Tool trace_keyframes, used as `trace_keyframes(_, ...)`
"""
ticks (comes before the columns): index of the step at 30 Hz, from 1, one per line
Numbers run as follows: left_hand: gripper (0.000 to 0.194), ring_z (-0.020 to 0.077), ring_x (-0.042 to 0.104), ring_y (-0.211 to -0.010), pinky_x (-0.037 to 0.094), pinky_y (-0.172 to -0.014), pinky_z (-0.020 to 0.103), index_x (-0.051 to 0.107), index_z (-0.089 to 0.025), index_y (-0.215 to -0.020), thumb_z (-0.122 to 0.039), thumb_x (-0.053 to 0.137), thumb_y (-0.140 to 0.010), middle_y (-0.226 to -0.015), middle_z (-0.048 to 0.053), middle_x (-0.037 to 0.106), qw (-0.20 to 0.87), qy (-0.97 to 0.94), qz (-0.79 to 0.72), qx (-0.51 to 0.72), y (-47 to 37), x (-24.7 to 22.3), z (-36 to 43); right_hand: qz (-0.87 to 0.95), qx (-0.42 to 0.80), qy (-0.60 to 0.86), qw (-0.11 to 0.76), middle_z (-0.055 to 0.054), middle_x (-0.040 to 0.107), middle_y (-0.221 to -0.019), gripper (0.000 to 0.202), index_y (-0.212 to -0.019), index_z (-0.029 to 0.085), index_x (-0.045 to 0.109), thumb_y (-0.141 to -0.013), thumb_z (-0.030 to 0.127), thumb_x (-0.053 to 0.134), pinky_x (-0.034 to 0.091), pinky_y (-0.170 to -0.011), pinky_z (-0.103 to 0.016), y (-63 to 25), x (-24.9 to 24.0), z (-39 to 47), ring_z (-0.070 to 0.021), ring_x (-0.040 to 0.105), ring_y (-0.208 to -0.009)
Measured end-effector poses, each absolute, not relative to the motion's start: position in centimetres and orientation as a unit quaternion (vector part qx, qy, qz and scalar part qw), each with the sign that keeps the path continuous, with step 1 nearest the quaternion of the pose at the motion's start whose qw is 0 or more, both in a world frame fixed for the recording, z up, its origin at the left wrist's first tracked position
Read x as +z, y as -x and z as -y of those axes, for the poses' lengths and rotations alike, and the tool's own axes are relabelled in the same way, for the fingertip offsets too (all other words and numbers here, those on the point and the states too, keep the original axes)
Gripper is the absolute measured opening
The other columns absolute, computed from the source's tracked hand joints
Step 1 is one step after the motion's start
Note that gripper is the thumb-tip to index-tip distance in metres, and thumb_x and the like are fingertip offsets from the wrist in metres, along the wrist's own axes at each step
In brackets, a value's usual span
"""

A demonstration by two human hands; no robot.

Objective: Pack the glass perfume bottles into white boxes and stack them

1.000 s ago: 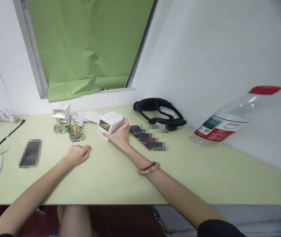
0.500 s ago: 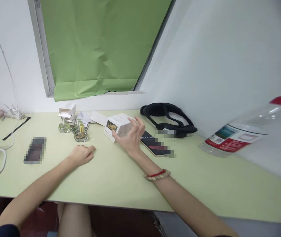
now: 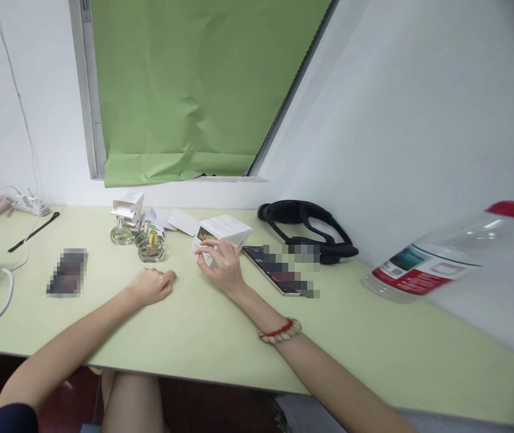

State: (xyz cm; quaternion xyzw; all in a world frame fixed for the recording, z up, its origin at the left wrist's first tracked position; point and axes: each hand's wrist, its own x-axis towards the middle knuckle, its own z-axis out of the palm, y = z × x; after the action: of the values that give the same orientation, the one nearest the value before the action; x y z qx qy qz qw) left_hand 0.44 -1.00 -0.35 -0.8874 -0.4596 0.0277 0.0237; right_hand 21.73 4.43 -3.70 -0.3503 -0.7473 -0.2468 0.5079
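Note:
A white box [image 3: 227, 227] with a small dark picture on one face stands on the pale green table [image 3: 184, 337]. In front of it is my right hand [image 3: 223, 267], fingers bent and apart, overlapping the box's near side; whether they touch it is unclear. My left hand [image 3: 152, 285] rests on the table with its fingers curled in and nothing visible in them. Beyond it are small glass bottles, one with a gold top [image 3: 151, 248] and another [image 3: 121, 231] further left. Small white cartons [image 3: 127, 205] are stacked behind the bottles, beside folded white card [image 3: 183, 221].
A phone [image 3: 275, 270] lies right of the box, near a black headset [image 3: 311, 228]. A large red-capped plastic bottle [image 3: 423, 264] leans at the right. Another phone [image 3: 67, 273], a black strap [image 3: 33, 232] and a white cable [image 3: 2, 307] are at the left.
My right hand has moved left and lower, from the box's right side to in front of it, and its fingers are less raised. The view has shifted slightly. My left hand stays put.

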Motion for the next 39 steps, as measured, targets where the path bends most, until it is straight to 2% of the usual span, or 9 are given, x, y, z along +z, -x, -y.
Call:
trace_keyframes(7,0.035,0.0255,0.069,-0.09,0.051,-0.077,0.036,0.055,-0.017,-0.123,-0.026,0.034,-0.096,-0.094,0.011,0.071,0.015,0.889,0.458,0.006,-0.2,-0.8,0.6,0.788,-0.153,0.303,0.513,-0.006,0.063,-0.088,0.012,-0.082,0.018,0.061,-0.086,0.012,0.052,0.048,-0.078,-0.031,-21.1,-4.2,-4.6,-0.0181,0.06,-0.086)
trace_keyframes(11,0.034,0.0253,0.068,-0.091,0.051,-0.078,0.036,0.055,-0.018,-0.122,-0.026,0.034,-0.096,-0.096,0.01,0.071,0.026,0.89,0.455,0.003,-0.2,-1.1,0.4,0.812,-0.103,0.319,0.478,-0.004,0.063,-0.084,0.012,-0.085,0.018,0.059,-0.086,0.011,0.049,0.048,-0.066,-0.025,-20.9,-4.8,-4.9,-0.0159,0.061,-0.081)
trace_keyframes(15,0.036,0.027,0.068,-0.094,0.051,-0.08,0.038,0.054,-0.018,-0.124,-0.025,0.032,-0.096,-0.099,0.011,0.07,0.029,0.891,0.454,0.005,-0.2,-0.9,0.2,0.85,-0.044,0.346,0.394,-0.004,0.065,-0.09,0.012,-0.09,0.017,0.059,-0.084,0.012,0.05,0.049,-0.073,-0.027,-20.1,-5.5,-5.6,-0.0166,0.063,-0.085)
trace_keyframes(21,0.037,0.0275,0.068,-0.095,0.05,-0.08,0.038,0.054,-0.018,-0.127,-0.024,0.033,-0.096,-0.098,0.012,0.07,0.022,0.887,0.461,0.002,0.0,-0.6,0.0,0.789,0.005,0.481,0.382,-0.008,0.06,-0.107,0.023,-0.1,0.017,0.06,-0.079,0.012,0.053,0.05,-0.082,-0.032,-17.1,-5.8,-8.5,-0.02,0.06,-0.094)
trace_keyframes(25,0.038,0.0264,0.067,-0.096,0.05,-0.081,0.037,0.053,-0.018,-0.128,-0.025,0.033,-0.096,-0.1,0.011,0.07,0.021,0.885,0.465,-0.001,0.0,-0.5,-0.1,0.757,-0.035,0.527,0.384,-0.016,0.048,-0.126,0.039,-0.117,0.014,0.058,-0.078,0.011,0.055,0.046,-0.095,-0.037,-14.4,-5.1,-10.6,-0.0265,0.05,-0.116)
trace_keyframes(30,0.038,0.0254,0.067,-0.096,0.049,-0.081,0.036,0.053,-0.019,-0.128,-0.024,0.032,-0.096,-0.099,0.01,0.07,0.016,0.881,0.473,0.001,0.1,-0.5,0.0,0.717,-0.026,0.606,0.343,-0.023,0.026,-0.149,0.044,-0.126,0.01,0.055,-0.082,0.014,0.056,0.032,-0.11,-0.043,-12.2,-4.1,-12.2,-0.036,0.026,-0.141)
trace_keyframes(34,0.038,0.0253,0.068,-0.093,0.049,-0.08,0.037,0.054,-0.02,-0.126,-0.024,0.032,-0.095,-0.098,0.01,0.07,0.022,0.88,0.474,0.006,0.2,-0.5,0.1,0.702,-0.004,0.646,0.3,-0.024,0.02,-0.155,0.032,-0.117,0.007,0.061,-0.09,0.016,0.049,0.02,-0.117,-0.047,-12.1,-3.8,-12.9,-0.0381,0.012,-0.147)
trace_keyframes(36,0.038,0.0254,0.067,-0.092,0.049,-0.08,0.037,0.053,-0.02,-0.127,-0.024,0.032,-0.095,-0.097,0.01,0.069,0.022,0.878,0.478,0.009,0.2,-0.5,0.0,0.698,0.003,0.658,0.283,-0.023,0.018,-0.157,0.033,-0.118,0.006,0.063,-0.093,0.017,0.043,0.015,-0.118,-0.046,-12.3,-3.5,-13.2,-0.0375,0.009,-0.148)
trace_keyframes(39,0.039,0.025,0.067,-0.091,0.049,-0.079,0.036,0.053,-0.021,-0.128,-0.025,0.032,-0.095,-0.096,0.009,0.069,0.021,0.873,0.487,0.011,0.3,-0.2,0.0,0.686,0.019,0.676,0.267,-0.024,0.011,-0.159,0.038,-0.123,0.002,0.062,-0.094,0.018,0.042,0.015,-0.119,-0.043,-12.3,-3.1,-13.7,-0.0363,0.007,-0.149)
